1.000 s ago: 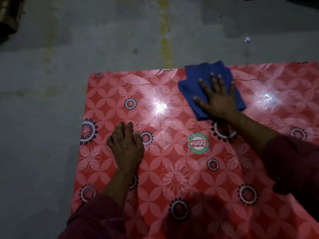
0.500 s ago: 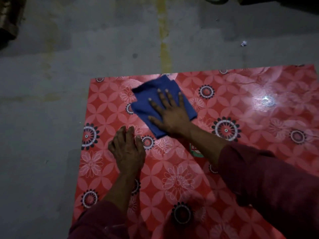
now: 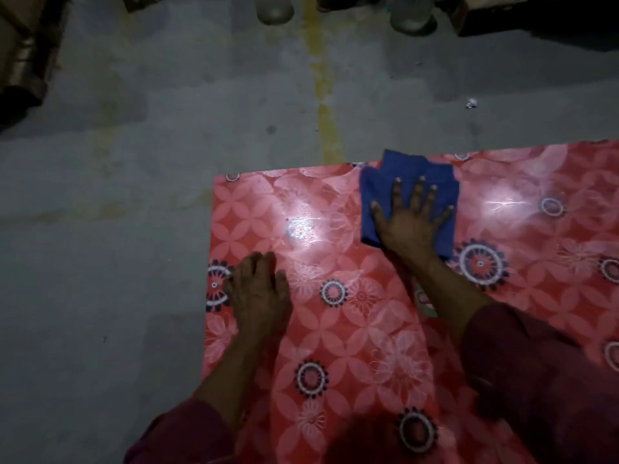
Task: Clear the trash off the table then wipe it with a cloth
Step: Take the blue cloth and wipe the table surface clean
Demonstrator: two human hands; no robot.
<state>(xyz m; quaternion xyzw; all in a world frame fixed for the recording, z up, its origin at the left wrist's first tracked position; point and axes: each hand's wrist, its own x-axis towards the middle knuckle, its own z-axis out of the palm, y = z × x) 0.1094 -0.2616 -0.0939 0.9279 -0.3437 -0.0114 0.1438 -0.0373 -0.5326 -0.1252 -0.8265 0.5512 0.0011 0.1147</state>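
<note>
1. Head view: a grey concrete floor point(image 3: 140, 202) filled the upper and left parts of the picture, patchy and stained, with a worn yellow line point(image 3: 323, 95) running away from the table's far edge.
2. The table point(image 3: 351, 329) took up the lower right, covered in a glossy red sheet printed with pale petals and dark-ringed flower circles; two bright glares of light lay on it, one near the far left corner and one further right.
3. Dim clutter stood along the far edge of the floor: a brown shape point(image 3: 23, 61) at the upper left, two pale rounded containers point(image 3: 274, 8) and a dark box point(image 3: 536, 15) at the top; it was too dark to tell what they were.
4. Both forearms reached in from the bottom, each in a dark maroon sleeve point(image 3: 542, 390) pushed up above the wrist.
5. The blue cloth point(image 3: 385, 182), folded into a rough square, lay at the far edge of the table, its top corner just over the edge.
6. The right hand point(image 3: 410, 226) pressed flat on the cloth, palm down, fingers spread wide.
7. The left hand point(image 3: 259, 289) rested palm down on the bare sheet close to the left edge, fingers lightly curled together, holding nothing, well apart from the cloth.
8. A round sticker point(image 3: 423, 301) on the sheet was mostly hidden under the right forearm.
9. A small white scrap point(image 3: 471, 103) lay on the floor beyond the table.
</note>
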